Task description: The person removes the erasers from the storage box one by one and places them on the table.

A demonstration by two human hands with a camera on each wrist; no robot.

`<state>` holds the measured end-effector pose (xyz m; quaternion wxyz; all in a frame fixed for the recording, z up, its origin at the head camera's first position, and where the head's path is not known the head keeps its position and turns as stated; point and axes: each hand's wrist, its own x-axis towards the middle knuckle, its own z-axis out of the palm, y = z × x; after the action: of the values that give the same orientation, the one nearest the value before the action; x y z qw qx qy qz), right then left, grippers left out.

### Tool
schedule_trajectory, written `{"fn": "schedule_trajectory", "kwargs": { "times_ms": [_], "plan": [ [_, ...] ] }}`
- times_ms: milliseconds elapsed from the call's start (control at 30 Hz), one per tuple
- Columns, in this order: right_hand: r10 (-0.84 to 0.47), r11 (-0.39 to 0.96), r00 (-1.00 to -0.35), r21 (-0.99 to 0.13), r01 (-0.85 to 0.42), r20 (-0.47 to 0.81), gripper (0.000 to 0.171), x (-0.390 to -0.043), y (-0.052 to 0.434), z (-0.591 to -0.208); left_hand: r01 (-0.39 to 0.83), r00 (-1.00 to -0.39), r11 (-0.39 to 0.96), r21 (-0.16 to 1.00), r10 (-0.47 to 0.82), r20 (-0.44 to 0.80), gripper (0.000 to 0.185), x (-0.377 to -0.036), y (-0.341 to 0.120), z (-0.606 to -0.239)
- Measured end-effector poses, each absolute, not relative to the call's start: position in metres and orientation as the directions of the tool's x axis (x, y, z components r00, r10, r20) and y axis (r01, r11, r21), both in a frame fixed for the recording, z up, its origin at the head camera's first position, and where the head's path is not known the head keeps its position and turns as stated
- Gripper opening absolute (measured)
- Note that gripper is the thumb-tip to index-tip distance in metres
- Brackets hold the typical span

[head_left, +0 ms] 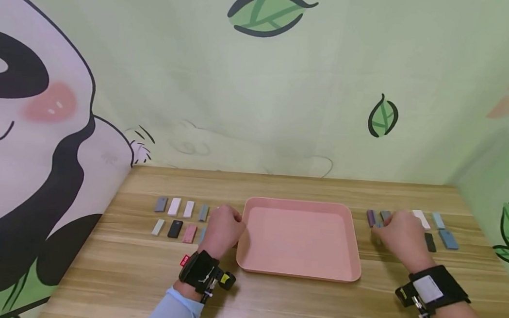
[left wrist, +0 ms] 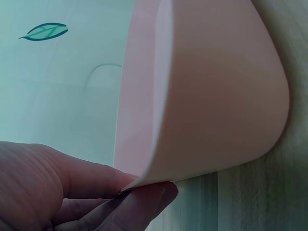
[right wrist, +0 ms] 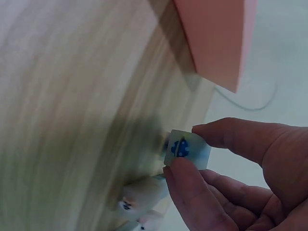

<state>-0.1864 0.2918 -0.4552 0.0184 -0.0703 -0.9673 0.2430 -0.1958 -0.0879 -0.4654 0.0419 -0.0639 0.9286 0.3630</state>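
A shallow pink tray [head_left: 299,239] lies on the wooden table between both hands. At its left side, my left hand [head_left: 222,230] pinches the rim, thumb on one face and fingers on the other in the left wrist view. Over the right-hand group of pieces, my right hand [head_left: 404,240] holds a small pale block [right wrist: 198,149] between thumb and fingers. A blue spotted picture is printed on the block's end. Just below the fingers, in the right wrist view, lies another pale piece [right wrist: 144,195] with a small animal picture.
Two rows of small flat pieces lie left of the tray, among them a black piece [head_left: 175,229] and a pink piece [head_left: 190,234]. To the right are a purple piece [head_left: 371,218], a blue piece [head_left: 448,239] and several others. A printed backdrop [head_left: 257,105] rises behind the table.
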Motion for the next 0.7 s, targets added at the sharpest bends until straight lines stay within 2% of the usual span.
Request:
{"fn": "schedule_trajectory", "kwargs": {
  "times_ms": [167, 467, 567, 700],
  "plan": [
    [0.151, 0.87, -0.988, -0.472, 0.142, -0.019, 0.036, -0.189, 0.293, -0.465, -0.141, -0.99, 0.728, 0.671, -0.085, -0.115, 0.025, -0.195, -0.088, -0.466],
    [0.127, 0.909, -0.991, -0.406, 0.097, 0.048, 0.04, -0.186, 0.294, -0.471, -0.148, -0.989, 0.733, 0.664, -0.091, -0.121, 0.023, -0.193, -0.085, -0.464],
    [0.148, 0.896, -0.988, -0.427, 0.12, 0.033, 0.043, -0.183, 0.292, -0.467, -0.151, -0.988, 0.733, 0.664, -0.091, -0.124, 0.023, -0.192, -0.085, -0.463],
    [0.165, 0.882, -0.985, -0.454, 0.128, 0.043, 0.043, -0.178, 0.291, -0.45, -0.124, -0.992, 0.742, 0.659, -0.088, -0.087, 0.034, -0.19, -0.089, -0.46]
  ]
}}
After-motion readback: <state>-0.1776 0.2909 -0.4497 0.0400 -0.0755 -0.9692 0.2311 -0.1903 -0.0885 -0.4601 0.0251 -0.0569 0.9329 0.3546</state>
